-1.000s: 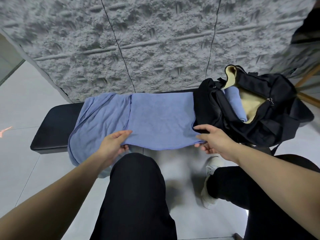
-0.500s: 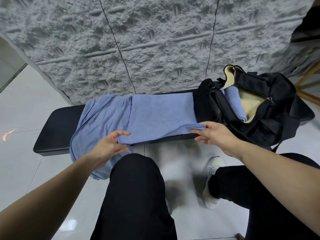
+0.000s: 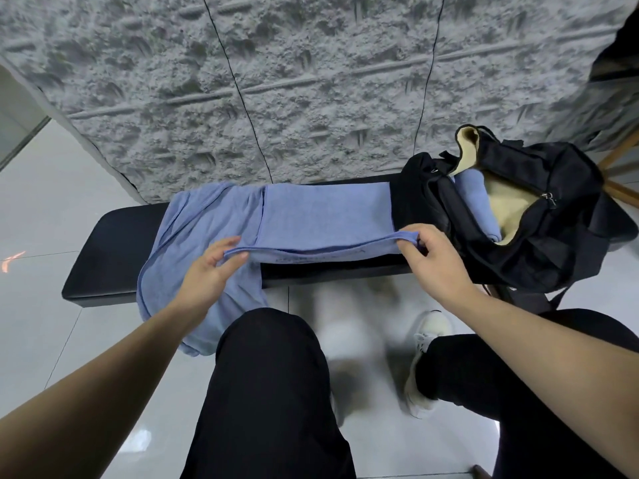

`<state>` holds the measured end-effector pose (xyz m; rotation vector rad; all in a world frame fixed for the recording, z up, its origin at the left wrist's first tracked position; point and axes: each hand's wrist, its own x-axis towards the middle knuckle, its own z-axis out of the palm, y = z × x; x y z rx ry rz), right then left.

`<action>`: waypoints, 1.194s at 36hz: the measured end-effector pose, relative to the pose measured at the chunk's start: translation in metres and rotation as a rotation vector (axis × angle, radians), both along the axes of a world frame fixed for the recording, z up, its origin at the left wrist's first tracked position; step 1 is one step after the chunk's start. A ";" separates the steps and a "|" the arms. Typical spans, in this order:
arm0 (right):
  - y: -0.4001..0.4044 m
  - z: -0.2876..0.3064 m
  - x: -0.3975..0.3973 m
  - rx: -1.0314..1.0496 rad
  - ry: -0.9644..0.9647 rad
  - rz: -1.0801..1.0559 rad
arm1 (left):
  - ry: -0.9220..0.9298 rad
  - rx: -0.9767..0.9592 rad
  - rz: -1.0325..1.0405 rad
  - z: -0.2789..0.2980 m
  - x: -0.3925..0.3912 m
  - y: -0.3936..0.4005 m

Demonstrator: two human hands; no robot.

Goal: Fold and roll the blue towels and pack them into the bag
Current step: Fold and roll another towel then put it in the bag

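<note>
The left hand (image 3: pixel 207 267) pinches the near left corner of a blue towel (image 3: pixel 325 216) between thumb and fingers, and the right hand (image 3: pixel 432 261) pinches the near right corner, its fingers curled over the hem. Between the two grips the near edge is lifted off the black bench (image 3: pixel 114 250) and stretched almost straight, with a slight sag in the middle.

The towel is a flat, matte, mid-blue rectangle lying lengthwise along the bench top, its far edge close to the grey textured wall (image 3: pixel 311 81). Its lifted near hem shows a darker stitched border. A second blue towel (image 3: pixel 193 233) lies crumpled to its left, partly under it, draping over the near edge of the bench and hanging toward the floor.

To the right, on the bench, a black bag (image 3: pixel 539 229) stands open with a pale yellow lining, touching the right end of the flat towel. A rolled towel (image 3: pixel 473 202) sits inside the opening.

The underside of the lifted hem and the fingertips beneath it are hidden. The lower end of the rolled towel is lost inside the bag. The crumpled towel's bottom is covered by the person's left knee. The floor between the knees is blurred, and the right end of the bench is hidden by the bag.
</note>
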<state>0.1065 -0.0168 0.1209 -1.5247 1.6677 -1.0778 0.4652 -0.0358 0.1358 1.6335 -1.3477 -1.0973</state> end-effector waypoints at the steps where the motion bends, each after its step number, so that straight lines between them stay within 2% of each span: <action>1: -0.003 0.000 0.002 0.028 -0.027 -0.007 | 0.017 -0.003 0.024 0.001 -0.002 -0.003; 4: -0.016 -0.002 0.009 0.068 -0.059 -0.054 | 0.056 -0.031 0.068 0.004 -0.010 -0.015; 10: -0.055 -0.003 0.022 0.020 -0.061 -0.106 | 0.067 -0.104 0.176 0.000 -0.020 -0.056; 15: -0.097 -0.007 0.025 0.035 -0.073 -0.176 | 0.027 -0.132 0.223 -0.001 -0.035 -0.102; 20: -0.135 -0.014 0.023 0.061 0.034 -0.240 | -0.096 -0.175 0.202 -0.012 -0.043 -0.157; 24: -0.165 -0.023 0.023 0.139 0.150 -0.208 | -0.284 -0.175 0.202 -0.023 -0.050 -0.189; 33: -0.212 -0.036 0.023 0.304 0.317 -0.172 | -0.501 -0.063 0.088 -0.054 -0.045 -0.211; 40: -0.210 -0.038 0.023 0.325 0.344 -0.122 | -0.521 -0.032 0.067 -0.057 -0.044 -0.213; 43: -0.199 -0.034 0.028 0.252 0.334 -0.103 | -0.509 -0.061 0.112 -0.055 -0.044 -0.210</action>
